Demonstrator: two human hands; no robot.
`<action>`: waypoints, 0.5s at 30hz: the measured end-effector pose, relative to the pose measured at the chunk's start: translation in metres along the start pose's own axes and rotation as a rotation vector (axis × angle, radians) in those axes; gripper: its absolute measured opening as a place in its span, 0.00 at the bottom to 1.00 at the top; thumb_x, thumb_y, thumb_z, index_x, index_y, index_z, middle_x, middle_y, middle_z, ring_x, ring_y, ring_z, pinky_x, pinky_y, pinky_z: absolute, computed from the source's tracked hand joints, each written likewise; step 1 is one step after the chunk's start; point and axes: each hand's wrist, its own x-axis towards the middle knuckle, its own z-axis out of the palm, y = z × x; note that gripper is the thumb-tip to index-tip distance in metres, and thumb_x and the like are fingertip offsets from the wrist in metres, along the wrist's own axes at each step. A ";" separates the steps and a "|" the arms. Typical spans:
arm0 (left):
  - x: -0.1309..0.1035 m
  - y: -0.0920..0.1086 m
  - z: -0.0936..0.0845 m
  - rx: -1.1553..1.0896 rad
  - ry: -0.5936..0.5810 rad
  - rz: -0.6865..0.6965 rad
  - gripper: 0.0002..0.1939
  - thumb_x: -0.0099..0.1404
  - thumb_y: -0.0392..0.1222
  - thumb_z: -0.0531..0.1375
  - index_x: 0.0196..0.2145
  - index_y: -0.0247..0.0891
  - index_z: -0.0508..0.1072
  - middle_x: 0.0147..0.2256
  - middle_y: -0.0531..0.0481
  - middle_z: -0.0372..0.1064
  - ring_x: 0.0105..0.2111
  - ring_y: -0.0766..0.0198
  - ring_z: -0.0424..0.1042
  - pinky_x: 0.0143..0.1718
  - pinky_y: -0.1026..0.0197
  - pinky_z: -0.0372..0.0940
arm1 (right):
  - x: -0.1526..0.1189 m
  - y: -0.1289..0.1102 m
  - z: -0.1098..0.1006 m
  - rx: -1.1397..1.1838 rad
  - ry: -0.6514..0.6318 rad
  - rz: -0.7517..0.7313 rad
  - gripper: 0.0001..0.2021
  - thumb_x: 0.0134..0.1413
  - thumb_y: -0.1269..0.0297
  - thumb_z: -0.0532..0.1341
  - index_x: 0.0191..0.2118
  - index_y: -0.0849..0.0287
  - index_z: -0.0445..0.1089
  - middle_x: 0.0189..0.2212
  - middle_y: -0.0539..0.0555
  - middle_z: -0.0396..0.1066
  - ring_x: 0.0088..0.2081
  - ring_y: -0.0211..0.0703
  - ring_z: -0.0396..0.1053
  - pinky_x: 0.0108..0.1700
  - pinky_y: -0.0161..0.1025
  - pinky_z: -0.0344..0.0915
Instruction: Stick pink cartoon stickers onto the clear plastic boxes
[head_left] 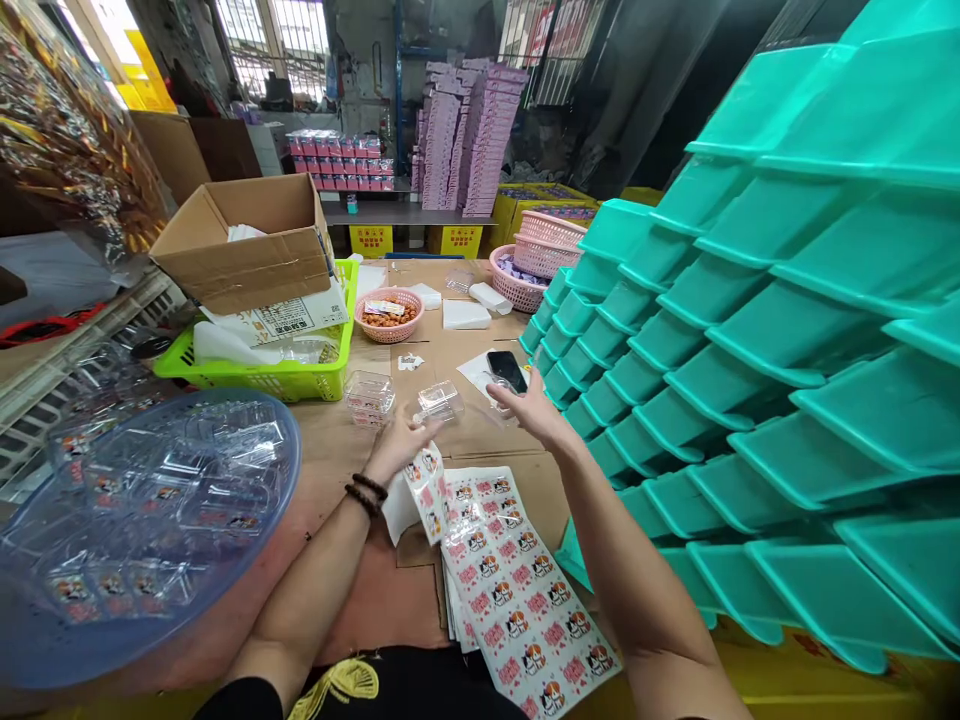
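In the head view, my left hand (401, 445) has its fingers closed together on the upper end of a bent sticker piece (424, 492). I cannot tell if this piece is joined to the big sticker sheet (525, 590), which lies just beside it, over other papers, and shows cats and pink print. My right hand (531, 408) is open, the fingers spread apart, near the black phone (507, 371). A clear plastic piece (505, 412) is under these fingers; if I touch it, I cannot tell.

On the tabletop (480, 440), a clear box (439, 400) is just beyond my left hand, and to the left of it stand some stacked clear boxes (370, 398). The blue basin (291, 470) at my left carries many clear plastic boxes, several with cat stickers. Behind it, the green basket (315, 382) contains white wrapping and a clear plastic thing, and an open cardboard box (247, 262) sits above it with something white inside. The small pink basket (390, 328) is full of small brown pieces, with a printed packet on top. Farther, the stacked pink baskets (519, 290) have purple items in the lower one. At my right, teal bins (750, 320) are piled high.
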 end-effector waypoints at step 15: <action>-0.059 0.015 0.020 -0.525 0.051 0.047 0.25 0.47 0.50 0.74 0.39 0.36 0.74 0.36 0.47 0.79 0.40 0.61 0.77 0.42 0.62 0.65 | -0.069 -0.077 0.000 0.372 0.030 -0.411 0.21 0.44 0.42 0.69 0.30 0.57 0.73 0.39 0.57 0.73 0.43 0.48 0.70 0.44 0.46 0.67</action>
